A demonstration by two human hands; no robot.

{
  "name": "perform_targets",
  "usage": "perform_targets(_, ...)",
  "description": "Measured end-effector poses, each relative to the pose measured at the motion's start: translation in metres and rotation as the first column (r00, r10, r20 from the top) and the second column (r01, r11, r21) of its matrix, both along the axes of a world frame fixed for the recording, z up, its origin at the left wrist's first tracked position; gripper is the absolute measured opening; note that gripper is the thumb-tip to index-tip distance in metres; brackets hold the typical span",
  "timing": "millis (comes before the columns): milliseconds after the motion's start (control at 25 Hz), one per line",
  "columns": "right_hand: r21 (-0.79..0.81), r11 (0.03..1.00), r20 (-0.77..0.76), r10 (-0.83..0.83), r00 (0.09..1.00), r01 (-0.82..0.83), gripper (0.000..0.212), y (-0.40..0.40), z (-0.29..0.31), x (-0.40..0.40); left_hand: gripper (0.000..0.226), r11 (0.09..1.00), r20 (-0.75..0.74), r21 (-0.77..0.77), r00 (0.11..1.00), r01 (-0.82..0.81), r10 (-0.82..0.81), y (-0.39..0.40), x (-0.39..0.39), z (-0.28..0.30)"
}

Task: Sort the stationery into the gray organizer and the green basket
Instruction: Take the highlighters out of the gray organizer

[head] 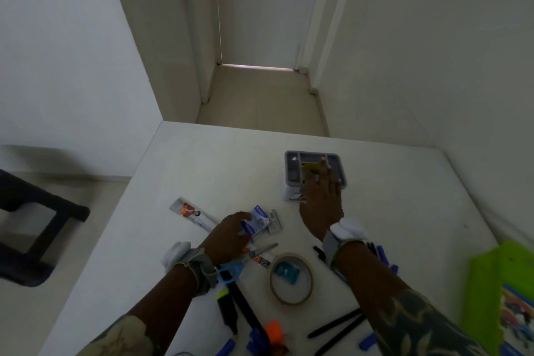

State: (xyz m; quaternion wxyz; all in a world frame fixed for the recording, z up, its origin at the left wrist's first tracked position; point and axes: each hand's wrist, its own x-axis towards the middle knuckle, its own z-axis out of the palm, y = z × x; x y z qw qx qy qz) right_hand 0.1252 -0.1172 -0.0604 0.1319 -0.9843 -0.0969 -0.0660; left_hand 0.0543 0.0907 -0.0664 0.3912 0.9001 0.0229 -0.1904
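The gray organizer [291,166] stands on the far part of the white table [202,165]. My right hand [322,199] reaches into it with fingers stretched forward, touching a yellow item [309,166] in a middle compartment. My left hand [228,235] grips a blue-and-white staple box [257,221] near the table's middle, beside a small gray stapler [274,221]. The green basket [502,295] sits at the right edge with a colourful printed item inside.
A printed ruler [192,212] lies to the left. Blue-handled scissors [239,264], a tape roll [291,279] with a teal item inside, highlighters [228,311], black pens [338,324], blue caps and an orange item [274,331] lie near me. A dark stool [26,228] stands left.
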Motion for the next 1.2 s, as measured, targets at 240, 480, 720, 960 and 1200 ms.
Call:
perform_targets(240, 0.092, 0.990, 0.014, -0.113, 0.994, 0.111, 0.059, -0.043, -0.019, -0.058, 0.042, 0.961, -0.034, -0.248, 0.993, -0.122, 0.117, 0.013, 0.000, -0.008)
perform_targets(480, 0.283, 0.716, -0.226, -0.597, 0.770, 0.639, 0.043, -0.104, -0.015, -0.084, 0.047, 0.968, -0.072, -0.200, 0.988, -0.150, 0.138, 0.036, 0.002, -0.021)
perform_targets(720, 0.179, 0.868, -0.266, -0.410, 0.873, 0.463, 0.039, -0.084, -0.024, -0.089, 0.042, 0.868, -0.103, -0.428, 0.967, -0.253, 0.231, 0.043, 0.001, -0.020)
perform_targets(960, 0.126, 0.945, -0.274, -0.260, 0.926, 0.302, 0.039, -0.066, -0.017, -0.077, 0.043, 0.851, -0.133, -0.446, 0.961, -0.276, 0.242, 0.042, 0.001, -0.023)
perform_targets(1200, 0.072, 0.957, -0.334, -0.243, 0.911, 0.282, 0.046, -0.060, -0.021, -0.076, 0.041, 0.845, -0.154, -0.435, 0.950, -0.312, 0.271, 0.041, -0.003, -0.018)
